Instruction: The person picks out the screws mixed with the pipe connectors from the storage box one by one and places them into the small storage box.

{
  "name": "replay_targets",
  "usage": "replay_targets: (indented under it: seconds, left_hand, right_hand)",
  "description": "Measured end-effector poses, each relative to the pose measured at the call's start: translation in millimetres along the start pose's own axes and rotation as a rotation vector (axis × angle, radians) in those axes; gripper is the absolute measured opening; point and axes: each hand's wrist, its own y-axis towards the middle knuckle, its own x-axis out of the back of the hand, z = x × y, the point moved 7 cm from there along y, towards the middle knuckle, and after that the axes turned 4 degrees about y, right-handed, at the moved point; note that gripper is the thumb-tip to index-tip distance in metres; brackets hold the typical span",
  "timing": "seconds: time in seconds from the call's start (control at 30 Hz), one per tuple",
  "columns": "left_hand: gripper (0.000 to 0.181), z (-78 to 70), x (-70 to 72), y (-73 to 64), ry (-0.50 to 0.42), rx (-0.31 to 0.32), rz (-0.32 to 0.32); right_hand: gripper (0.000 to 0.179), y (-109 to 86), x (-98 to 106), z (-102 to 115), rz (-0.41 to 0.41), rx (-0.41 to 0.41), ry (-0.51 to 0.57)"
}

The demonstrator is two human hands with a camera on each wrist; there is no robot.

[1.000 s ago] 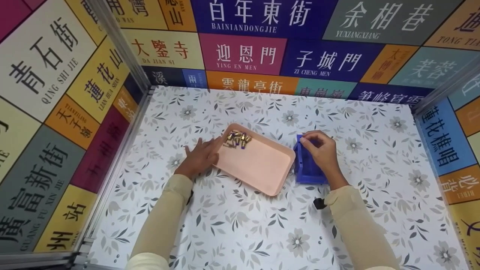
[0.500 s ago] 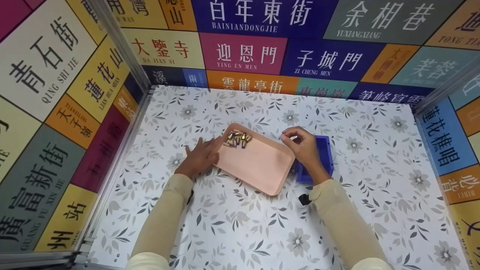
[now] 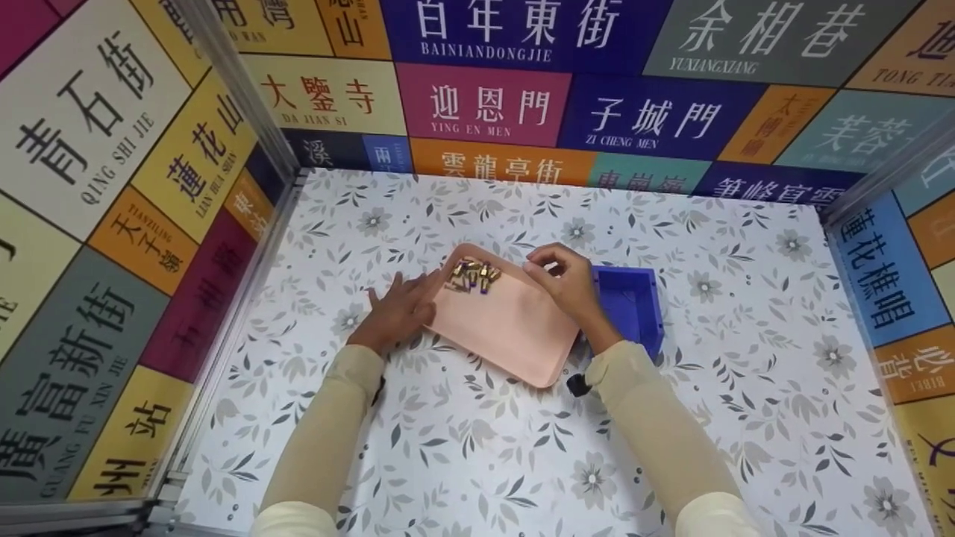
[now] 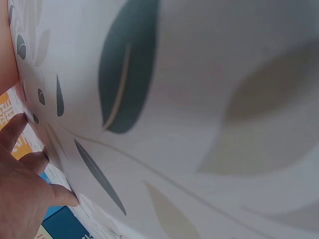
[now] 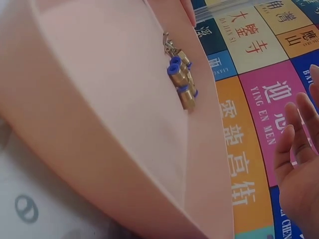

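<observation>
Fittings (image 3: pixel 484 277) in tray (image 3: pixel 507 328), left of right hand (image 3: pixel 567 282).

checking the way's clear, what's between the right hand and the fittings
Only bare tray shows between the right hand and the fittings, as seen in the head view.

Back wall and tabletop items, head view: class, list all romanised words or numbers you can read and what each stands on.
"BAINIANDONGJIE": blue panel
"YUXIANGXIANG": grey panel
"DA JIAN SI": cream panel
"YING EN MEN": pink panel
"ZI CHENG MEN": navy panel
"TONG TIA", cut off: orange panel
"WAN", start unclear: yellow panel
"SHAN", sideways: amber panel
Other small lettering there: blurred.
Tray, blue box: none seen.
Fittings: too small.
</observation>
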Motion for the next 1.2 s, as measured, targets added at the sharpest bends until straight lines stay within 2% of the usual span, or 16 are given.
replay_targets:
  seconds: [0.33,0.67,0.9,1.2]
  left_hand:
    - [0.06,0.8,3.0,-1.0,-0.004,-0.006,-0.015]
    - [0.061,3.3,-0.4,3.0,0.009,0.029,0.006]
    - [0.06,1.7,0.7,1.6,0.007,0.023,-0.001]
    - [0.061,1.1,-0.6,1.8,-0.004,0.028,-0.001]
  right_hand:
    - [0.01,7.9,-20.5,-3.2,0.053,-0.008,-0.029]
    - [0.013,24.2,-38.2,-43.1,0.109,-0.003,-0.061]
    - [0.017,34.8,-54.1,-47.4,0.165,0.049,-0.086]
    - [0.019,35.8,-76.5,-54.6,0.243,0.023,-0.09]
